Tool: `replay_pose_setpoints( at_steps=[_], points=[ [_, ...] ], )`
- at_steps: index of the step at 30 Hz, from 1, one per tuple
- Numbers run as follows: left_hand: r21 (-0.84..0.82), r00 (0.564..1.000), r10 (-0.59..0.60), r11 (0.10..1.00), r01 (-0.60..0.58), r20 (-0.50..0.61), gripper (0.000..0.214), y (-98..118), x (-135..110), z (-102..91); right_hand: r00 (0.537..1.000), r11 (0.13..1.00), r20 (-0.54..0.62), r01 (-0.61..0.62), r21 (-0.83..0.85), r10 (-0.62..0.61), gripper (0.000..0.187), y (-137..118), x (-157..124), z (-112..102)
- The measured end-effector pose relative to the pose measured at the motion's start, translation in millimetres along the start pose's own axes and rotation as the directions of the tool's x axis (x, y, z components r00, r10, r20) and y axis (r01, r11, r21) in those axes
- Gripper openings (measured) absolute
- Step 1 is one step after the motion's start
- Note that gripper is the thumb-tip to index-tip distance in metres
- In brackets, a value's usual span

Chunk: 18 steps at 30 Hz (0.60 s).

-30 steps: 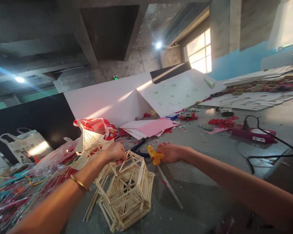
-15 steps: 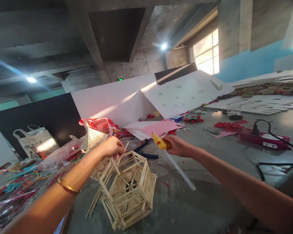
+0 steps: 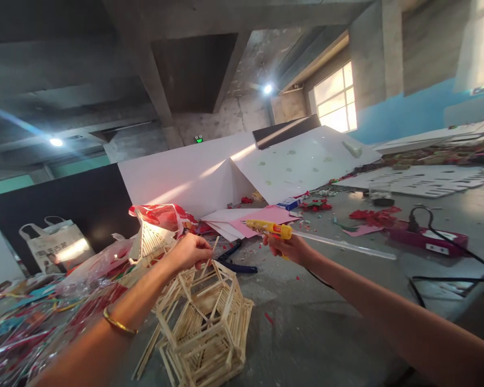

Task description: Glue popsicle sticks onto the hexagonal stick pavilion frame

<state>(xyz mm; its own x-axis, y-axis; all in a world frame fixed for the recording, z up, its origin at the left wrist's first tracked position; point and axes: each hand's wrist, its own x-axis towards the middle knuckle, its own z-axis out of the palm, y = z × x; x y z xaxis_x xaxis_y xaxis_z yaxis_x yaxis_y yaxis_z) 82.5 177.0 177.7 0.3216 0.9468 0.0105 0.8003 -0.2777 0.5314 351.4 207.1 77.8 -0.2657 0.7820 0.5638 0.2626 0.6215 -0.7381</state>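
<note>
My left hand (image 3: 192, 250) pinches a thin wooden stick (image 3: 215, 244) just above the far rim of a stick-built frame (image 3: 210, 328). That frame is many-sided and open at the top, standing on the grey table. In my right hand (image 3: 288, 247) is a yellow hot glue gun (image 3: 268, 228), its nozzle pointing left toward the stick. A long clear glue stick (image 3: 347, 244) juts out of its back to the right. Behind my left hand stands a slatted pyramid-shaped piece (image 3: 155, 242) of sticks.
Dark-handled pliers (image 3: 237, 266) lie behind the frame, near pink paper (image 3: 274, 216). A purple power strip (image 3: 427, 239) with a black cord is at the right. Plastic-wrapped craft material (image 3: 64, 333) covers the left side.
The glue gun has turned from pointing up and away to lying nearly level, nozzle leftward, and its glue stick has swung right. My left hand still holds the stick near the frame.
</note>
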Motion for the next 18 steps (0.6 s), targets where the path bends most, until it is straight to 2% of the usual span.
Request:
replay_pose_setpoints(
  at_steps=[3, 8, 14, 18],
  points=[
    [-0.064, 1.0, 0.012, 0.998, -0.012, 0.001, 0.025, 3, 8, 12.6, 0.994, 0.992, 0.035, 0.109, -0.06, -0.107, 0.043, -7, -7, 5],
    [-0.175, 0.999, 0.041, 0.984, -0.04, 0.003, 0.026, 8, 11, 23.0, 0.984, 0.978, -0.015, 0.176, -0.116, -0.179, 0.028, -22, -16, 10],
    [-0.372, 1.0, 0.01, 0.928, -0.001, 0.022, 0.033, 13, 5, 24.8, 0.963, 0.947, -0.011, 0.262, -0.187, -0.268, 0.028, -23, -18, 9],
    [-0.444, 0.999, 0.013, 0.896, 0.005, 0.037, 0.035, 15, 1, 25.2, 0.946, 0.913, -0.012, 0.31, -0.264, -0.325, 0.029, -20, -17, 10]
  ],
)
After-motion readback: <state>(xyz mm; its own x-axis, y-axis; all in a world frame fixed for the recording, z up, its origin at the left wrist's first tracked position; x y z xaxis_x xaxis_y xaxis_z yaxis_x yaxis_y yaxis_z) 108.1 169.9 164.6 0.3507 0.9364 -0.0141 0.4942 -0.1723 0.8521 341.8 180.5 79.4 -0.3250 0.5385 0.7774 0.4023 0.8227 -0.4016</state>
